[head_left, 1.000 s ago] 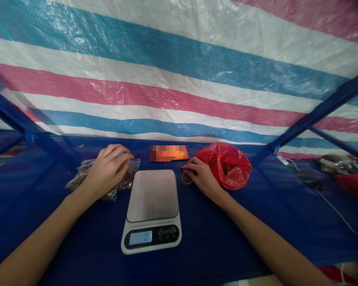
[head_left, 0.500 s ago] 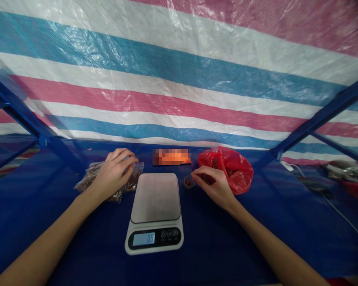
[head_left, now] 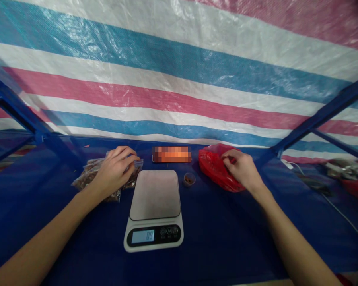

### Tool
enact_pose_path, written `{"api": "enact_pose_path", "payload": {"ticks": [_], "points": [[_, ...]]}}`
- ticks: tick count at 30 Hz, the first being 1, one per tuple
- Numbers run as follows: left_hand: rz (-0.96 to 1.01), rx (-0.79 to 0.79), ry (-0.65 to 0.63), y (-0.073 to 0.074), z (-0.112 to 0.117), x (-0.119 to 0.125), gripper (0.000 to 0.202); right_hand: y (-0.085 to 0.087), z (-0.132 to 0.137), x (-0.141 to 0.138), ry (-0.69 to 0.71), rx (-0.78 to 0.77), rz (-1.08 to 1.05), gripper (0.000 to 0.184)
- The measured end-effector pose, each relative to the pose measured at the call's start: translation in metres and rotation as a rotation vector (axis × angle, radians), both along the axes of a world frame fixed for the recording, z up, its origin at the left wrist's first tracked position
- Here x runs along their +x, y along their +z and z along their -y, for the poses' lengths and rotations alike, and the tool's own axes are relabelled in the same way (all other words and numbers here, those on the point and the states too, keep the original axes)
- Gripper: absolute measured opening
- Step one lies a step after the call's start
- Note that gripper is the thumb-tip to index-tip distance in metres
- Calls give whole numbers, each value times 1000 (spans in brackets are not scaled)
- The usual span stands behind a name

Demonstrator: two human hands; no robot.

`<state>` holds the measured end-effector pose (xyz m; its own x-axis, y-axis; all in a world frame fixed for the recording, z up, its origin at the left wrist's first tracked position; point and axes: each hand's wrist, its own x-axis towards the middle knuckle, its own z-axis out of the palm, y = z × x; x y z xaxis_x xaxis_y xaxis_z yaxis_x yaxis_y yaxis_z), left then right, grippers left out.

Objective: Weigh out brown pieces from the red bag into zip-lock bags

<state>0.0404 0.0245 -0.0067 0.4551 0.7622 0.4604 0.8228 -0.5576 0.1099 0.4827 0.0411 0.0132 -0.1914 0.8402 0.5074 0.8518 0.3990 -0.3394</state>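
My left hand (head_left: 117, 167) rests over several transparent zip bags (head_left: 88, 176) of brown pieces, its fingers loosely bent and slightly apart, with nothing visible in them. At the open red plastic bag (head_left: 214, 169), my right hand (head_left: 241, 167) has its thumb and fingers drawn together over the opening; whatever is between the fingertips is hidden. A small transparent cup (head_left: 189, 180) with a few brown pieces stands between that bag and the kitchen scale (head_left: 155, 196). The scale's plate is bare and its display (head_left: 142, 236) reads about 0.9.
Behind the scale lies an orange object (head_left: 172, 154), blurred out. All of these are on a blue table (head_left: 220, 238). Blue metal bars (head_left: 325, 117) flank a striped tarp (head_left: 179, 95) at the back. A white cable (head_left: 343, 218) runs along the right side.
My right hand has moved right, away from the small cup and onto the red bag, whose opening has changed shape. My left hand has stayed over the zip bags.
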Motion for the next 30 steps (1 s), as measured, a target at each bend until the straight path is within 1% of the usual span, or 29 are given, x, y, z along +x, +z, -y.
{"api": "enact_pose_path", "payload": {"ticks": [2, 4, 5, 7, 9, 13, 16, 19, 22, 25, 28, 30], "points": [[11, -5, 1, 1, 1, 0, 30, -11, -9, 9, 94, -139, 88, 24], [23, -11, -3, 3, 1, 0, 30, -21, -13, 9, 210, -222, 115, 32], [28, -11, -6, 4, 2, 0, 30, -25, -13, 8, 258, -239, 116, 37], [35, -1, -8, 6, 2, -1, 30, -30, -12, 6, 300, -230, 111, 44], [45, 22, -4, 6, 2, -2, 29, -33, -10, 5, 289, -195, 101, 46], [64, 49, 12, 5, 1, -5, 28, -35, -7, 3, 252, -151, 77, 44], [80, 49, 18, 5, 2, -5, 28, -36, -6, 1, 223, -153, 74, 44], [88, 56, 21, 6, 4, -3, 27, -37, -5, 0, 224, -189, 86, 42], [98, 76, 33, 6, 6, -2, 27, -34, -3, -2, 231, -208, 77, 36], [106, 105, 25, 5, 6, -1, 27, -29, -1, -5, 218, -191, 52, 32], [116, 109, 29, 5, 7, -1, 26, -23, 0, -6, 197, -140, 47, 34], [116, 99, 36, 6, 7, -1, 25, -18, -1, -3, 158, -78, 61, 31]]}}
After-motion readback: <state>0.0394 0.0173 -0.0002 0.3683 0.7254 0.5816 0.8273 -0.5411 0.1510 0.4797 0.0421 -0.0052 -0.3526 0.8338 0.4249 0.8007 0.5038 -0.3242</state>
